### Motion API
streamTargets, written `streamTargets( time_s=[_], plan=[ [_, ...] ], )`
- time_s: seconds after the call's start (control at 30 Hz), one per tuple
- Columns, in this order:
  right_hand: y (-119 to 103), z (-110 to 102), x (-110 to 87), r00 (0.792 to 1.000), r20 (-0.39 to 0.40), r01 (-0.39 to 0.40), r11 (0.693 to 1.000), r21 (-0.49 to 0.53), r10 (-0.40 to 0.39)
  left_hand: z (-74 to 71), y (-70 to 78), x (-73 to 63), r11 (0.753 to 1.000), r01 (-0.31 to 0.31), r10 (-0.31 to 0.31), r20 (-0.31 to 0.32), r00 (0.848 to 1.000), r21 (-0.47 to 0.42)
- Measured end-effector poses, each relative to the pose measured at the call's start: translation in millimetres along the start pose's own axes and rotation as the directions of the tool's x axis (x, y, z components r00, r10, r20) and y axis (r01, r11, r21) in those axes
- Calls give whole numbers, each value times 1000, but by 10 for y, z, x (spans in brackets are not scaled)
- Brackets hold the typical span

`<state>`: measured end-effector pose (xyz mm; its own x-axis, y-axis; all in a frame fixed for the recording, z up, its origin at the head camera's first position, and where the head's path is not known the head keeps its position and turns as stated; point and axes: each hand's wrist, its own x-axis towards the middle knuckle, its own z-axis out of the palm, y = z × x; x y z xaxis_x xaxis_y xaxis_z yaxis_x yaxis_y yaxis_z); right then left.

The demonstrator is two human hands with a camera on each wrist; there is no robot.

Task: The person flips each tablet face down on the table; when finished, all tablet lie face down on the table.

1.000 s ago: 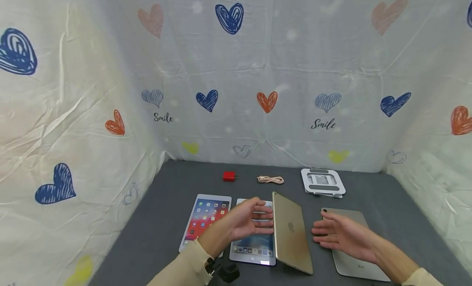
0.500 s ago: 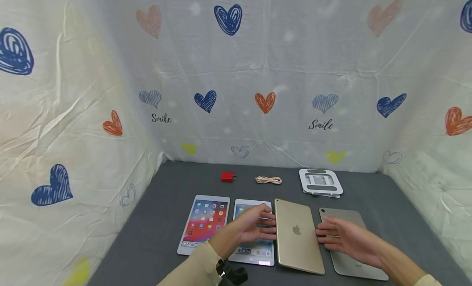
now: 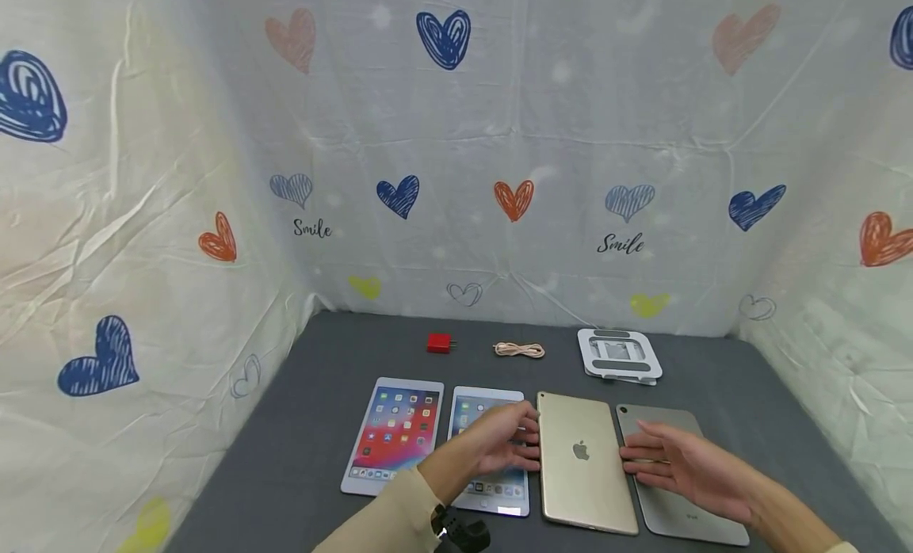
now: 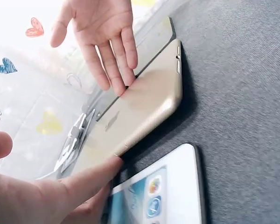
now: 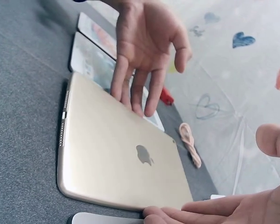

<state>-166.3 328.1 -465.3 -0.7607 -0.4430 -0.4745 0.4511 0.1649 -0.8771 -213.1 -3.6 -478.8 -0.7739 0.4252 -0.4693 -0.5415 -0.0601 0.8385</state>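
A gold tablet [image 3: 586, 490] lies back up between my two hands in the head view, nearly flat. My left hand [image 3: 499, 440] touches its left edge with fingers extended, above a white tablet [image 3: 492, 501] whose screen is lit. At the gold tablet's right edge are the fingertips of my right hand [image 3: 688, 467], also extended. That hand passes over a grey tablet [image 3: 659, 513] lying back up and hides part of it. Both wrist views show the gold tablet's back, with the right hand [image 4: 105, 42] and the left hand [image 5: 147, 51] on opposite sides.
Another white tablet [image 3: 399, 438] with a lit screen lies at the left. Along the back are a red charger plug [image 3: 439, 343], a coiled cable [image 3: 519, 350] and a folded white stand [image 3: 619, 355]. A heart-printed curtain [image 3: 542, 109] surrounds the dark tabletop [image 3: 285, 442].
The gold tablet has gone from standing steeply tilted on its edge to lying nearly flat, back up. Both hands have shifted slightly right, staying at its sides.
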Motion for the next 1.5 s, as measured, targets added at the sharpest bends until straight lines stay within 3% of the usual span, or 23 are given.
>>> streamTargets(
  time_s=[0.17, 0.33, 0.53, 0.73, 0.93, 1.1, 1.33, 1.5],
  plan=[
    [-12, 2, 6, 1000, 9, 1, 1000, -5, 0, -37, -12, -15, 1000, -1, 1, 12, 1000, 6],
    [-34, 7, 14, 999, 33, 10, 1000, -4, -10, -159, -20, -120, 1000, -15, 13, 69, 998, 22],
    [-124, -3, -5, 993, 103, 56, 998, 41, -60, -479, -1, -329, 999, -52, 50, 155, 987, 9],
    [-248, 85, 3, 983, 156, 76, 985, 153, -100, -864, 68, -495, 999, -32, 35, 212, 977, -18],
    [-323, 226, 59, 969, 181, 102, 943, 315, -166, -1217, 101, -609, 999, -40, 39, 154, 987, -1],
    [-346, 348, 153, 963, 194, 117, 937, 328, -188, -1434, 127, -716, 999, -35, 34, 110, 993, 8],
    [-347, 530, 316, 952, 229, 121, 937, 328, -203, -1573, 76, -811, 998, -41, 36, 110, 993, 40],
    [-330, 643, 426, 957, 219, 114, 944, 310, -188, -1600, 47, -825, 998, -47, 42, 111, 993, 40]
  ],
)
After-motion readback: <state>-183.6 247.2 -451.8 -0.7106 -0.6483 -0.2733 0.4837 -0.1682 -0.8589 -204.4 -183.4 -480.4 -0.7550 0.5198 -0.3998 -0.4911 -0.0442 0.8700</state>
